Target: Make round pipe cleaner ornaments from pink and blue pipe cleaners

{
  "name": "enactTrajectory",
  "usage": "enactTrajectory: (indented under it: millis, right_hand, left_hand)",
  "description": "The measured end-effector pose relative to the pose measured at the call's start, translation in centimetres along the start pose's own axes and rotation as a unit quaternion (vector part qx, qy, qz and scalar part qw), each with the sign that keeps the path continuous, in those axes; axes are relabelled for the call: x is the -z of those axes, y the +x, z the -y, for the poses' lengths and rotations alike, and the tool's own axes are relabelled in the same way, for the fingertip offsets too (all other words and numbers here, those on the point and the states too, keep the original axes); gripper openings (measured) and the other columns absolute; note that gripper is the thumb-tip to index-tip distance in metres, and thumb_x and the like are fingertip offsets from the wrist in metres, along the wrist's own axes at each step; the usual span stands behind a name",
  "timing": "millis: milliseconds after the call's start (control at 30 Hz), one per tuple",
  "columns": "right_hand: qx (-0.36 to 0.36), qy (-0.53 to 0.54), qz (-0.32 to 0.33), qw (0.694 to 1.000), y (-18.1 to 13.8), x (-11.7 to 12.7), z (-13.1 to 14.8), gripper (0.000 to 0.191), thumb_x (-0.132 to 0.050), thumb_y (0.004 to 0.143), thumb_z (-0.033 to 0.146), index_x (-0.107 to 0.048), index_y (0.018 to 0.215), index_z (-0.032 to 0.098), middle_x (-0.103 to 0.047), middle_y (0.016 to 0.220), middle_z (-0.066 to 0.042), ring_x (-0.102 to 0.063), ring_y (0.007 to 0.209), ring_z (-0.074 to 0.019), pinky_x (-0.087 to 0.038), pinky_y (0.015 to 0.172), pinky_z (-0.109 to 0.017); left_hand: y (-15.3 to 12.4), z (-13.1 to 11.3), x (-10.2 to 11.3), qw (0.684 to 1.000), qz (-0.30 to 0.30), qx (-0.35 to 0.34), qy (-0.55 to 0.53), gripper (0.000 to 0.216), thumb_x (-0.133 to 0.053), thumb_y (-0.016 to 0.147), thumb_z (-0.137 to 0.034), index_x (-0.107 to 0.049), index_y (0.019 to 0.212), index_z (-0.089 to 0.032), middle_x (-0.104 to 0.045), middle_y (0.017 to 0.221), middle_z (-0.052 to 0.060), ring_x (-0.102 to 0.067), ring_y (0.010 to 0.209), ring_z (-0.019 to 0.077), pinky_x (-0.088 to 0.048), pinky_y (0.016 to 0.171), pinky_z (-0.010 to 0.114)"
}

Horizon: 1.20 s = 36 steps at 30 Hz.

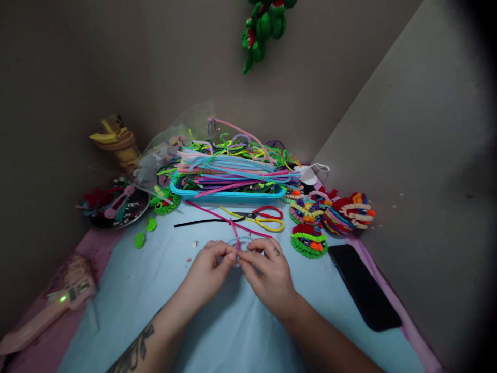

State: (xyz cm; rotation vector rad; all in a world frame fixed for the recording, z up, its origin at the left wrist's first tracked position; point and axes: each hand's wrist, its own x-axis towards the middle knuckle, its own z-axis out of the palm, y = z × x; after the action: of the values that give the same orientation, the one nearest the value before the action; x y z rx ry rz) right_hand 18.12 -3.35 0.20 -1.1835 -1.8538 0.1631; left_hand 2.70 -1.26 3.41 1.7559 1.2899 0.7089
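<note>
Both hands meet over the middle of the light blue table cover (155,290). My left hand (209,269) and my right hand (267,272) each pinch a pink pipe cleaner (236,227), which is bent where the fingertips touch. Its two ends run away from me toward the tray. A small clear round piece (243,242) lies just behind the fingertips; I cannot tell if the hands hold it.
A blue tray (229,195) piled with coloured pipe cleaners stands at the back. Red and yellow scissors (267,217) and a black pipe cleaner (202,223) lie before it. Finished fuzzy figures (330,217) sit right, a black phone (363,287) near the right edge, a glue gun (58,303) left.
</note>
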Motion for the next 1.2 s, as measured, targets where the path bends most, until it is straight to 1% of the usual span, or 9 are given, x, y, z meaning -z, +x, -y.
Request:
enactTrajectory:
  millis: [100, 233, 400, 533, 733, 833, 1033, 1200]
  right_hand:
    - [0.021, -0.014, -0.001, 1.000, -0.1, -0.1, -0.1, 0.016, -0.058, 0.079, 0.015, -0.067, 0.090, 0.023, -0.058, 0.083, -0.005, -0.053, 0.079, -0.0163, -0.048, 0.071, -0.032]
    - [0.041, -0.026, 0.020, 0.999, -0.1, -0.1, 0.1, 0.016, -0.056, 0.081, 0.015, -0.065, 0.093, 0.022, -0.062, 0.083, -0.005, -0.055, 0.078, -0.0162, -0.048, 0.071, -0.033]
    - [0.028, -0.019, 0.034, 0.999, 0.0, 0.0, 0.3, 0.015, -0.053, 0.083, 0.016, -0.063, 0.093, 0.021, -0.066, 0.084, -0.005, -0.056, 0.081, -0.0172, -0.046, 0.075, -0.035]
    - [0.027, -0.026, 0.028, 0.999, 0.0, 0.2, 0.4, 0.017, -0.054, 0.082, 0.014, -0.062, 0.095, 0.022, -0.068, 0.079, -0.003, -0.054, 0.079, -0.0184, -0.044, 0.076, -0.038]
    - [0.023, -0.033, 0.021, 0.999, 0.0, 0.1, 0.4, 0.017, -0.055, 0.081, 0.012, -0.062, 0.093, 0.023, -0.067, 0.075, -0.002, -0.052, 0.079, -0.0185, -0.042, 0.076, -0.038]
    - [0.017, -0.035, 0.025, 0.999, 0.1, 0.1, 0.5, 0.016, -0.054, 0.082, 0.012, -0.062, 0.092, 0.022, -0.067, 0.076, -0.002, -0.050, 0.080, -0.0187, -0.041, 0.077, -0.037]
    - [-0.002, -0.050, 0.038, 0.998, 0.2, 0.0, 0.6, 0.014, -0.052, 0.082, 0.012, -0.061, 0.085, 0.021, -0.065, 0.074, -0.002, -0.048, 0.081, -0.0195, -0.039, 0.078, -0.037]
    - [-0.021, -0.053, 0.050, 0.997, 0.0, -0.3, 0.4, 0.014, -0.050, 0.082, 0.011, -0.059, 0.081, 0.021, -0.064, 0.079, -0.003, -0.046, 0.086, -0.0202, -0.038, 0.083, -0.039]
  left_hand:
    - [0.0, 0.1, 0.0, 1.000, 0.004, 0.011, -0.009, 0.023, -0.048, 0.079, -0.030, -0.066, 0.070, -0.018, -0.066, 0.071, 0.003, -0.057, 0.072, 0.0175, -0.043, 0.068, 0.027]
    - [0.0, 0.3, 0.1, 1.000, 0.006, 0.020, -0.023, 0.023, -0.049, 0.078, -0.031, -0.065, 0.068, -0.018, -0.066, 0.071, 0.003, -0.058, 0.072, 0.0177, -0.043, 0.068, 0.028]
    - [0.0, 0.2, 0.3, 1.000, 0.001, 0.009, -0.017, 0.019, -0.050, 0.078, -0.029, -0.066, 0.072, -0.018, -0.067, 0.073, 0.003, -0.058, 0.074, 0.0179, -0.044, 0.070, 0.028]
    - [-0.1, 0.3, 0.3, 1.000, 0.000, -0.010, -0.012, 0.015, -0.051, 0.078, -0.023, -0.065, 0.077, -0.019, -0.066, 0.076, 0.003, -0.057, 0.075, 0.0169, -0.043, 0.070, 0.027]
    - [-0.3, 0.9, -0.3, 0.998, -0.021, -0.036, 0.038, 0.016, -0.044, 0.082, -0.019, -0.058, 0.076, -0.018, -0.058, 0.078, 0.003, -0.053, 0.075, 0.0154, -0.042, 0.069, 0.026]
    - [-0.5, 0.8, -0.5, 0.997, -0.038, -0.045, 0.057, 0.016, -0.042, 0.083, -0.017, -0.056, 0.075, -0.018, -0.055, 0.082, 0.004, -0.052, 0.078, 0.0157, -0.042, 0.070, 0.027]
    - [-0.5, 0.5, -0.7, 0.996, -0.049, -0.055, 0.059, 0.016, -0.042, 0.083, -0.014, -0.055, 0.074, -0.018, -0.052, 0.086, 0.004, -0.051, 0.083, 0.0154, -0.041, 0.074, 0.026]
    - [-0.6, 0.5, -0.9, 0.996, -0.050, -0.053, 0.059, 0.016, -0.042, 0.083, -0.015, -0.055, 0.075, -0.018, -0.051, 0.086, 0.004, -0.050, 0.084, 0.0158, -0.040, 0.075, 0.027]
